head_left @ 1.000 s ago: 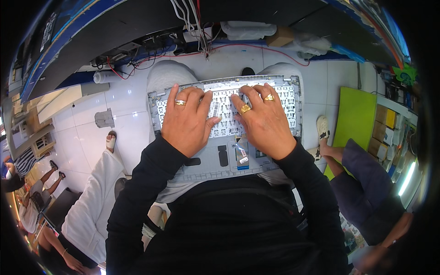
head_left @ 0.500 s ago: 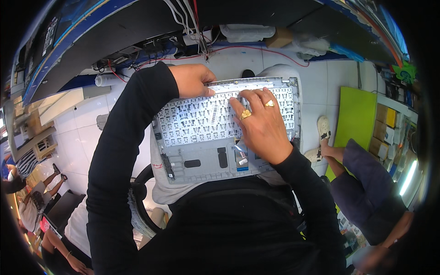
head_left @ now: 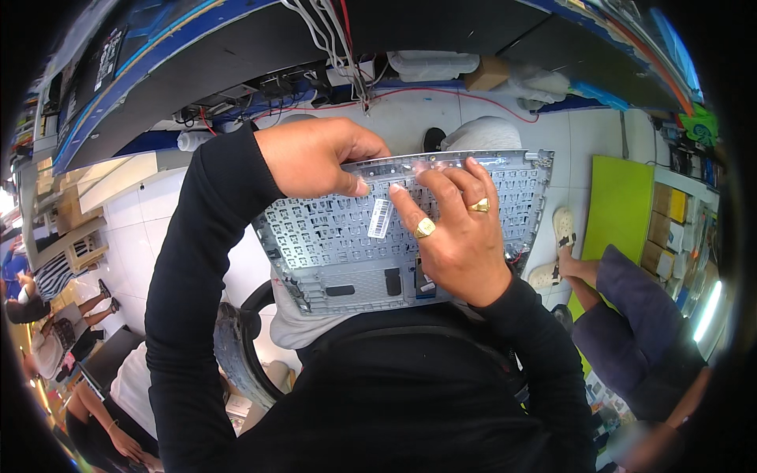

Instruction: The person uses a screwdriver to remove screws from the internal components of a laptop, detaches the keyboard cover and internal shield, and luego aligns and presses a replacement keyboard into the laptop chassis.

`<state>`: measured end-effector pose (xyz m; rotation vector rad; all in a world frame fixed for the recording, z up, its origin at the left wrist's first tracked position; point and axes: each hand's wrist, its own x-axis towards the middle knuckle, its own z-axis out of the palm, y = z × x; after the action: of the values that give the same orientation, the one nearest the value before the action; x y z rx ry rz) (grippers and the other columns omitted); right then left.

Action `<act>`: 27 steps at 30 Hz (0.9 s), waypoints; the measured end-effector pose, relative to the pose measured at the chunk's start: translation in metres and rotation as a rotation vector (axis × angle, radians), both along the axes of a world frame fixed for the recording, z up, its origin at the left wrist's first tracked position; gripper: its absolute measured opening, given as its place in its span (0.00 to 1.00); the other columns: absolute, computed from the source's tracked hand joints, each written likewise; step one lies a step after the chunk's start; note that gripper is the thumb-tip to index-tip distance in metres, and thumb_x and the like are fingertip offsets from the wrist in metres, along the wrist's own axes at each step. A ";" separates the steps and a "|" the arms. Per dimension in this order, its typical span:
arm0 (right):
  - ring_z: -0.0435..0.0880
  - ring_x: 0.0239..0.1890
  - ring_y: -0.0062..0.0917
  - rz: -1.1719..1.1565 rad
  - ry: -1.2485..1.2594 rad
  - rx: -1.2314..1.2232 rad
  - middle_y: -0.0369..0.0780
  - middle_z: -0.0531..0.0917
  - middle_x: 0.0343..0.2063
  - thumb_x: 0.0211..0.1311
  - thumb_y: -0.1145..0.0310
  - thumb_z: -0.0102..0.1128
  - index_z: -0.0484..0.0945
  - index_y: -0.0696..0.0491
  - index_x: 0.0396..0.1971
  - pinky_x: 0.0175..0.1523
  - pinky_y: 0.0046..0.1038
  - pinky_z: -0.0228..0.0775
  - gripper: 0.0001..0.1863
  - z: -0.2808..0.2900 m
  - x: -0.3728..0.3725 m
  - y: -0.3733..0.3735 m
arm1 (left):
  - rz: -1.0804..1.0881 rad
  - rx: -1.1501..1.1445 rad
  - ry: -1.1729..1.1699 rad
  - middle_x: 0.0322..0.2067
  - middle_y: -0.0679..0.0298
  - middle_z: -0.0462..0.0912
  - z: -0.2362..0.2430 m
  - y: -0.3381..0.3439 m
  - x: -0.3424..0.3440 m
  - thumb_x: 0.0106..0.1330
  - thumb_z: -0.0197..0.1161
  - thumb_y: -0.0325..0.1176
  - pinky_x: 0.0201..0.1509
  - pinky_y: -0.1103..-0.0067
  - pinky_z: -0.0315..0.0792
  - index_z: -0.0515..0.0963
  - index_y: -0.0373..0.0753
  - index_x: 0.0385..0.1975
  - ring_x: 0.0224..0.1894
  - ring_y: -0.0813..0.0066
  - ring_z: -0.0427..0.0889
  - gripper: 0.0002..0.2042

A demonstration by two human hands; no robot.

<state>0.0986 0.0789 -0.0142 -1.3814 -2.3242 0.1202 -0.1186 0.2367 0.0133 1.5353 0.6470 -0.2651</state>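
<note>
On my lap lies a grey laptop top case [head_left: 356, 280], turned with its inner side up. A perforated metal keyboard backing [head_left: 311, 229] fills its far part, with a white barcode label [head_left: 380, 217] near the middle. At the far edge, my left hand [head_left: 327, 158] grips the case, thumb on the backing and fingers over the rim, their tips partly hidden. My right hand [head_left: 461, 229], with two gold rings, lies on the backing, fingers apart and tips near a shiny strip [head_left: 386, 169] along the far edge. Its palm covers part of the case's near right area.
Beyond my knees, cables [head_left: 335, 55] hang from a dark counter [head_left: 441, 27]; a red cord [head_left: 449, 92] runs over the tiled floor. A seated person's leg [head_left: 579, 280] is at right beside a green panel [head_left: 611, 213]. Other people sit at lower left.
The case has shifted slightly right, and its far edge looks raised toward me. Both hands have moved with it and remain at the far edge and on the backing.
</note>
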 end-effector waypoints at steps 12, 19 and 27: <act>0.74 0.60 0.39 -0.014 -0.008 0.057 0.44 0.79 0.54 0.57 0.70 0.63 0.85 0.49 0.53 0.73 0.56 0.61 0.21 -0.004 0.007 -0.011 | -0.038 0.225 0.071 0.39 0.57 0.86 0.016 -0.012 0.002 0.67 0.68 0.23 0.51 0.72 0.78 0.81 0.30 0.50 0.43 0.68 0.86 0.13; 0.74 0.60 0.38 -0.022 -0.071 0.055 0.42 0.79 0.53 0.59 0.69 0.64 0.85 0.47 0.52 0.73 0.56 0.61 0.20 -0.002 0.015 -0.031 | -0.029 0.266 0.034 0.39 0.54 0.86 0.017 -0.016 0.002 0.66 0.69 0.23 0.51 0.69 0.78 0.81 0.29 0.50 0.43 0.63 0.86 0.13; 0.74 0.62 0.40 0.007 -0.055 -0.006 0.43 0.78 0.54 0.59 0.67 0.67 0.83 0.49 0.55 0.73 0.56 0.61 0.22 0.001 0.012 -0.037 | -0.037 0.315 0.041 0.40 0.52 0.86 0.020 -0.021 0.003 0.67 0.69 0.23 0.50 0.69 0.78 0.81 0.30 0.50 0.43 0.61 0.87 0.13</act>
<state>0.1110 0.0419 -0.0137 -1.3959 -2.3758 0.0929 -0.1157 0.2157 0.0335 1.8488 0.7183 -0.2308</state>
